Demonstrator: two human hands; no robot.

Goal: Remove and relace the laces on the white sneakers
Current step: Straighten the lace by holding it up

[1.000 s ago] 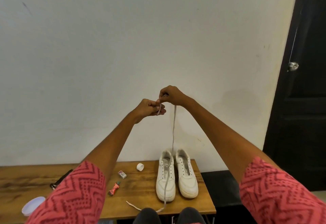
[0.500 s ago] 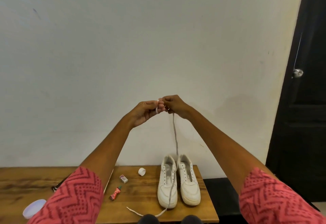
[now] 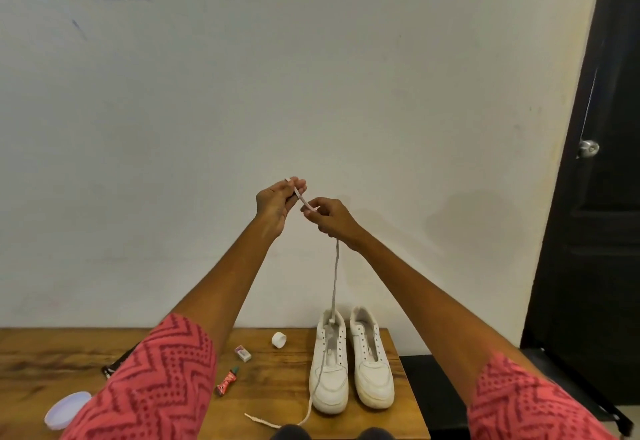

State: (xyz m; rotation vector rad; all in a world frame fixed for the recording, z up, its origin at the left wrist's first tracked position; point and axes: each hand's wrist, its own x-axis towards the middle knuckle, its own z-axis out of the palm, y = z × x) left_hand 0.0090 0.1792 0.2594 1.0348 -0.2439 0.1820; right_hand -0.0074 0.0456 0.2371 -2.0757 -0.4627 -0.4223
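Two white sneakers stand side by side on the wooden table, toes toward me: the left sneaker and the right sneaker. A white lace rises taut from the left sneaker's top eyelets to my raised hands. My right hand pinches the lace near its end, and my left hand pinches the tip just above and to the left. The lace's other end trails off the left sneaker's toe onto the table. The right sneaker shows no lace.
On the table lie a white cap, a small eraser-like block, a red tube, a black object and a pale round lid. A white wall stands behind; a black door is at the right.
My hands have drawn slightly apart along the lace: the left hand rose up and left with the tip, the right hand slid lower. The view has tilted upward a little.
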